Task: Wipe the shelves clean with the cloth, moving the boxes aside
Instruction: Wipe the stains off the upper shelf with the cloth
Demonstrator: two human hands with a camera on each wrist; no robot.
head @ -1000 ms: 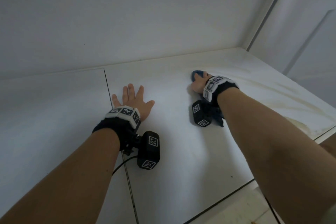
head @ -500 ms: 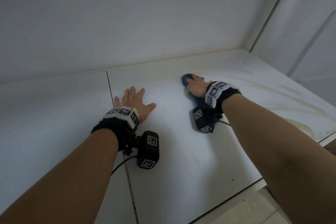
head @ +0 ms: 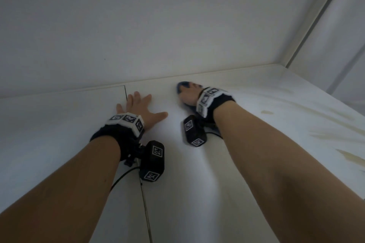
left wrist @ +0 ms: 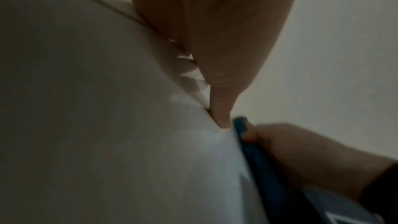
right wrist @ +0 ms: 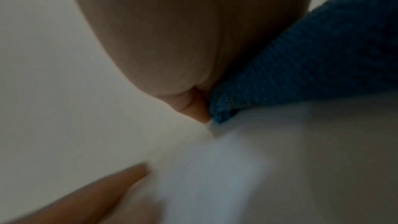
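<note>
knitted cloth (glossy shelf)

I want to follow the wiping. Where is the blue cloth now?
In the head view the blue cloth lies under the right hand on the white shelf, near the back wall and right of the flat left hand.

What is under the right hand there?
A blue cloth lies between the right hand and the white shelf. Only its edges show; the hand covers the rest.
</note>
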